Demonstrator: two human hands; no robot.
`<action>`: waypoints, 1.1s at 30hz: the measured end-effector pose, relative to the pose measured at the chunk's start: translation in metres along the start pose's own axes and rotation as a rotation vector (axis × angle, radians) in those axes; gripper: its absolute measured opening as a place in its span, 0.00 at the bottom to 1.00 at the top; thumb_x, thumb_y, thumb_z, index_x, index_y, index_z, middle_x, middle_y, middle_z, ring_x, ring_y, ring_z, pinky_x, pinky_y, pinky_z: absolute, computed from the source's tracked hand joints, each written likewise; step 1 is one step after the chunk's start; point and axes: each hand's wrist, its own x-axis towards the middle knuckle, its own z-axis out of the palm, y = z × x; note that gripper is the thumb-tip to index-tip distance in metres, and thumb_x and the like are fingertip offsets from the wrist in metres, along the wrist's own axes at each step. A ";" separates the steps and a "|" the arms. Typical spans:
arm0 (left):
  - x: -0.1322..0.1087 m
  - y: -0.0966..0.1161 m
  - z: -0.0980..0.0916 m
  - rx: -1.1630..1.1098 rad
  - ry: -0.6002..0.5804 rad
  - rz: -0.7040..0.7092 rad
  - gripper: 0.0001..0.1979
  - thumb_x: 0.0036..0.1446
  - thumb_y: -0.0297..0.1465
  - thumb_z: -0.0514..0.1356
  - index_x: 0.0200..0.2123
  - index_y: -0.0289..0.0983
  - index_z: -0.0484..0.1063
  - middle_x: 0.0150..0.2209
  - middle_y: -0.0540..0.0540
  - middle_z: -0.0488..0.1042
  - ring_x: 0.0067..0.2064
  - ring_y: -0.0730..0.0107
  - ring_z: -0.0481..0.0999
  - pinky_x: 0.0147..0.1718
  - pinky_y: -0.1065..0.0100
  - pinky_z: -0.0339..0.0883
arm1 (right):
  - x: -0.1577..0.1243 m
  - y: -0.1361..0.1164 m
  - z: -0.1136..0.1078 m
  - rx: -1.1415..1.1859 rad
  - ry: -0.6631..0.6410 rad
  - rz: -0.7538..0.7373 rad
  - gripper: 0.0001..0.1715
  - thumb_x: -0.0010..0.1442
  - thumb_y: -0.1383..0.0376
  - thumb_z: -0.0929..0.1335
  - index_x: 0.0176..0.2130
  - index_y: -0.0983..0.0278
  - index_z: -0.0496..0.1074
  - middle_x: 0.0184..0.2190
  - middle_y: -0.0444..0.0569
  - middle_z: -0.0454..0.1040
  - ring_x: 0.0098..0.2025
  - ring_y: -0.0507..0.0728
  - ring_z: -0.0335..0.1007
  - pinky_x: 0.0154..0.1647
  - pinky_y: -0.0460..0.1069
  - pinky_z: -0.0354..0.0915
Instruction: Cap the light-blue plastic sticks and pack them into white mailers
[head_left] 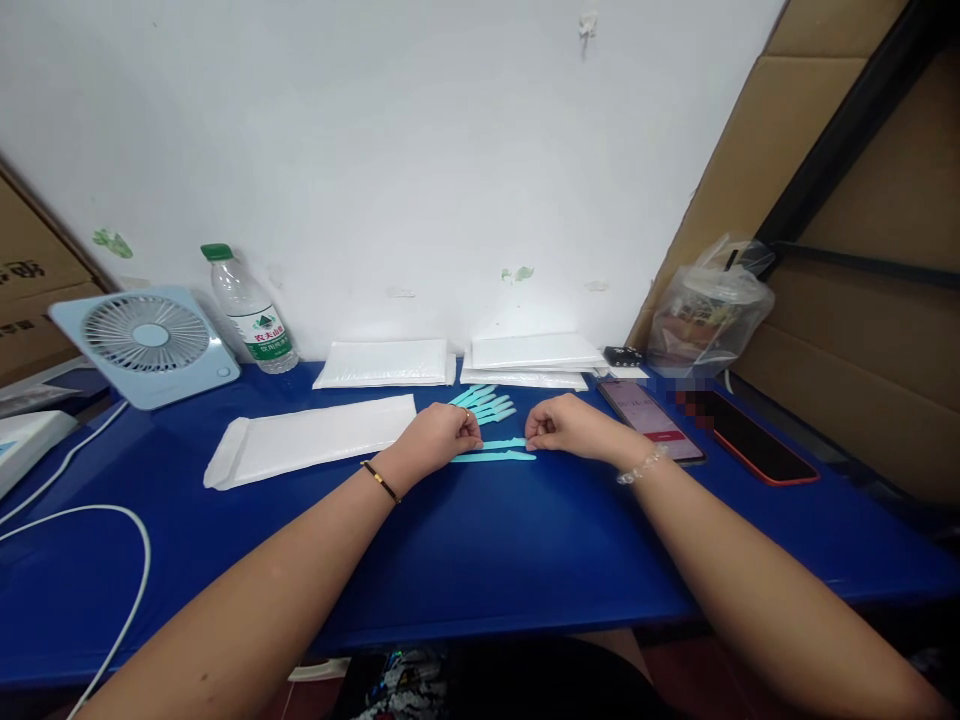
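Note:
A slim turquoise eyebrow razor lies level between my hands, just above the blue tabletop or on it; I cannot tell which. My left hand pinches its left end between thumb and fingers. At its right end, the thumb and fingertips of my right hand close on the tip. A second turquoise razor lies just in front, its left end partly hidden by my left hand. Behind my left hand, several more turquoise razors are fanned out on the table, partly covered by my fingers.
A white padded mailer lies left of my hands. Two stacks of white mailers sit against the wall. A fan and water bottle stand left; two phones and a bagged cup are right.

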 end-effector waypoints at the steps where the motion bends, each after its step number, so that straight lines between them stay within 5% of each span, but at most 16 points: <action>1: 0.000 0.000 0.000 0.004 -0.002 -0.003 0.08 0.52 0.37 0.60 0.28 0.39 0.74 0.26 0.51 0.74 0.29 0.71 0.71 0.24 0.73 0.55 | 0.001 -0.002 0.002 0.022 0.010 -0.008 0.10 0.52 0.60 0.70 0.31 0.64 0.76 0.27 0.46 0.75 0.28 0.52 0.68 0.26 0.45 0.59; 5: 0.000 0.001 0.000 0.044 0.000 0.016 0.08 0.54 0.36 0.58 0.28 0.39 0.73 0.26 0.50 0.74 0.29 0.70 0.71 0.24 0.72 0.55 | -0.005 0.001 -0.010 0.058 0.079 -0.022 0.13 0.54 0.57 0.68 0.33 0.64 0.76 0.28 0.47 0.76 0.28 0.52 0.68 0.28 0.45 0.60; 9: -0.005 0.006 -0.003 0.124 0.105 0.036 0.08 0.56 0.34 0.56 0.30 0.38 0.73 0.28 0.49 0.74 0.31 0.69 0.71 0.27 0.71 0.56 | -0.019 0.015 -0.035 -0.045 0.177 0.140 0.15 0.54 0.55 0.67 0.31 0.65 0.74 0.27 0.47 0.75 0.28 0.53 0.69 0.27 0.46 0.60; 14: -0.011 0.014 -0.007 0.091 0.029 0.095 0.12 0.52 0.42 0.60 0.33 0.40 0.74 0.31 0.49 0.75 0.32 0.68 0.72 0.26 0.72 0.56 | -0.021 0.021 -0.035 -0.119 0.031 0.225 0.17 0.42 0.56 0.74 0.31 0.64 0.75 0.28 0.47 0.76 0.28 0.54 0.70 0.25 0.46 0.60; 21: -0.009 0.016 0.001 0.105 -0.036 0.054 0.07 0.51 0.37 0.61 0.29 0.40 0.74 0.28 0.51 0.76 0.29 0.71 0.71 0.24 0.71 0.54 | -0.012 0.010 -0.016 0.047 -0.122 0.019 0.08 0.48 0.62 0.70 0.31 0.63 0.77 0.26 0.45 0.77 0.28 0.53 0.71 0.29 0.45 0.63; 33: -0.010 0.016 -0.001 0.064 -0.045 -0.005 0.08 0.49 0.38 0.62 0.27 0.40 0.74 0.27 0.51 0.75 0.29 0.70 0.72 0.22 0.71 0.54 | -0.017 0.006 -0.023 -0.012 -0.143 0.119 0.08 0.46 0.61 0.72 0.28 0.64 0.76 0.26 0.46 0.77 0.28 0.54 0.71 0.26 0.45 0.62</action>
